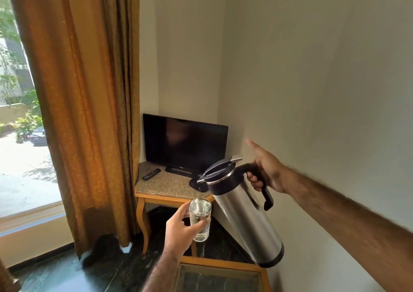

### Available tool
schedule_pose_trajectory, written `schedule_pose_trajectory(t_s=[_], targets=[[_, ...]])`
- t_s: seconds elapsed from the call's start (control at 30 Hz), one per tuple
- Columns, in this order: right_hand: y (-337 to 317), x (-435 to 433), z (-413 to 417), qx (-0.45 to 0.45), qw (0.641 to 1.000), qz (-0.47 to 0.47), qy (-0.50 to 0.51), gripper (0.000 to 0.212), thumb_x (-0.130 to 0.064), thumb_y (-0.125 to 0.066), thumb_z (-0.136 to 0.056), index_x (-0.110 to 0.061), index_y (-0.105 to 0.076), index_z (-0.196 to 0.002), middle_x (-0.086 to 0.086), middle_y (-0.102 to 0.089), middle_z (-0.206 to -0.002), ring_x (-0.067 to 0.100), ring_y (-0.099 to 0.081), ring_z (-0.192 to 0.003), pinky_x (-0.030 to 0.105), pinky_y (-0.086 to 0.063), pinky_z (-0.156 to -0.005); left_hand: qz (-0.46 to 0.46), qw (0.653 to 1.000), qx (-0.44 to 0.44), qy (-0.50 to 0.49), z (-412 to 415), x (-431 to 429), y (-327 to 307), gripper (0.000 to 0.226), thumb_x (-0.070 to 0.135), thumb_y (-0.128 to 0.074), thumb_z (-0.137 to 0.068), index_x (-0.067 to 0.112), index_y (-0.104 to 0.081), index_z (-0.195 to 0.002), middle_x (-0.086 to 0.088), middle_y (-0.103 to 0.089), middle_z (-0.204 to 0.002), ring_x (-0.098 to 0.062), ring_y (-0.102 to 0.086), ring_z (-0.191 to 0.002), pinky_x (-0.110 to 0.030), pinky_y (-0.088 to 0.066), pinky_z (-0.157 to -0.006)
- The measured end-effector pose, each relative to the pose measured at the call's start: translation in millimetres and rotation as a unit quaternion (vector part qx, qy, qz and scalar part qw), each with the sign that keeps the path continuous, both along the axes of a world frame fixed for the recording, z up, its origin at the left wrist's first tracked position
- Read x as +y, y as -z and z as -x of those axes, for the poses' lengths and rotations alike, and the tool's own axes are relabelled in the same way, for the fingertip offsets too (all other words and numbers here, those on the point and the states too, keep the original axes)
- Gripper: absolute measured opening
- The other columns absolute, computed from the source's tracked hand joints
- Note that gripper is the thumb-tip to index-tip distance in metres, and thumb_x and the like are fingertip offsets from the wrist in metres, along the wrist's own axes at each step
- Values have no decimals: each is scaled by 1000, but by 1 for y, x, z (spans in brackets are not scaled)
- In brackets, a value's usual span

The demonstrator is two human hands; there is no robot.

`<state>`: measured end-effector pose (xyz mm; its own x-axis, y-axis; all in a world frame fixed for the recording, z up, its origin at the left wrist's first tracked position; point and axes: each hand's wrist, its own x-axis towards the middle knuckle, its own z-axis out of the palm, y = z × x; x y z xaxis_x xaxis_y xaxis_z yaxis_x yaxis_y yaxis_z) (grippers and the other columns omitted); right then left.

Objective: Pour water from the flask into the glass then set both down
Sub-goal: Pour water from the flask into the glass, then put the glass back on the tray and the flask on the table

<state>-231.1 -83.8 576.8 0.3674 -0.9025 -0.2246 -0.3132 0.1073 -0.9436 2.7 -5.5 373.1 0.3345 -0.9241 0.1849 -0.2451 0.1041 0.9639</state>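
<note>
A steel flask [244,218] with a black lid and black handle hangs in the air, tilted, its spout pointing left and down toward the glass. My right hand [264,172] grips the black handle, thumb stretched up. A clear glass [200,219] holding water is upright just below and left of the spout. My left hand [181,231] wraps around the glass from the left. Both are held above the floor, in front of the low tables.
A wooden corner table [165,187] with a stone top carries a dark television [184,144] and a remote [151,174]. A glass-topped wooden table [223,276] lies below my hands. An orange curtain [85,103] hangs left, beside a window; a wall stands right.
</note>
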Motion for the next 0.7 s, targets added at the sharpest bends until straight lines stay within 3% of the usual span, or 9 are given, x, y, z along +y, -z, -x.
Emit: schedule_pose_trajectory(t_s=[0.1, 0.17, 0.37, 0.47, 0.57, 0.7], targets=[[35, 4, 17, -113, 991, -7, 70, 54, -45, -41, -101, -10, -57, -63, 6, -47, -56, 20, -34, -43, 34, -31, -50, -9, 1000, -21, -12, -2, 0, 8, 66, 38, -96, -68, 30, -70, -128, 16, -76, -112, 2, -67, -109, -27, -54, -89], [60, 10, 25, -150, 984, -8, 94, 44, -32, -44, -101, -12, -58, -64, 5, -46, -58, 19, -34, -45, 35, -30, -52, -17, 999, -31, -25, -3, 0, 17, 68, 40, -96, -66, 29, -71, -128, 15, -77, -111, -1, -69, -107, -35, -62, -89], [131, 30, 31, -237, 957, 4, 166, 29, -20, -51, -104, -11, -68, -82, 4, -55, -62, 16, -42, -51, 28, -33, -49, -41, 998, -44, -33, 4, 0, 45, 71, 35, -98, -68, 22, -70, -131, 12, -75, -114, 1, -68, -106, -26, -65, -82], [167, 37, 36, -243, 947, 9, 209, 27, -20, -53, -103, -10, -71, -86, 3, -59, -62, 15, -47, -56, 26, -37, -52, -58, 997, -45, -30, 8, -2, 68, 71, 31, -97, -69, 21, -68, -132, 9, -74, -117, -8, -68, -112, -34, -65, -89], [200, 47, 39, -253, 937, 4, 242, 22, -21, -54, -104, -9, -70, -95, 1, -62, -65, 13, -52, -59, 26, -43, -57, -75, 995, -54, -28, 9, 0, 91, 71, 29, -98, -68, 20, -66, -131, 9, -73, -116, -8, -68, -112, -32, -64, -91], [240, 57, 47, -311, 906, -3, 285, 23, -19, -54, -105, -11, -68, -90, 3, -62, -67, 14, -55, -60, 24, -48, -57, -101, 994, -47, -11, 14, 5, 121, 68, 22, -97, -69, 19, -65, -129, 12, -71, -110, 0, -68, -104, -26, -63, -86]])
